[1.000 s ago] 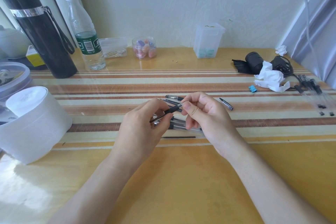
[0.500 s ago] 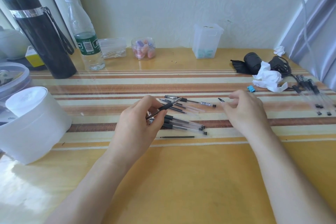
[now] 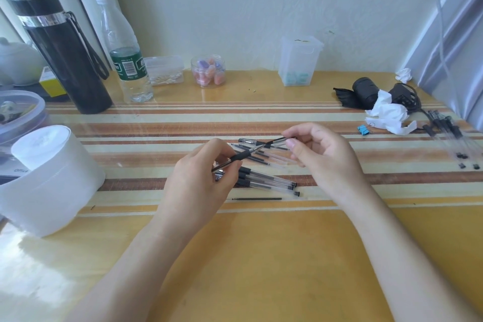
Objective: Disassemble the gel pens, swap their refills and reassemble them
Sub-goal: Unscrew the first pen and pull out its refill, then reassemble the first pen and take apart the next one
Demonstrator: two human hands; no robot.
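My left hand (image 3: 198,185) grips a gel pen (image 3: 241,156) by its black rubber grip, with the tip slanting up to the right. My right hand (image 3: 324,159) pinches a black pen cap (image 3: 281,140) between thumb and forefinger, right at the pen's tip. I cannot tell whether the cap is seated. Under my hands, several clear gel pens (image 3: 269,181) lie in a loose pile on the striped mat. A loose black refill (image 3: 257,198) lies just in front of them.
A white tub (image 3: 47,178) stands at the left, with a black flask (image 3: 62,55) and a water bottle (image 3: 125,60) behind it. At the right are crumpled tissue (image 3: 386,112), a blue binder clip (image 3: 363,129) and more pens (image 3: 449,138).
My right hand let go of the pen, reached right to the cap on the mat, and has come back with it to the pen's tip. The left hand kept holding the pen.
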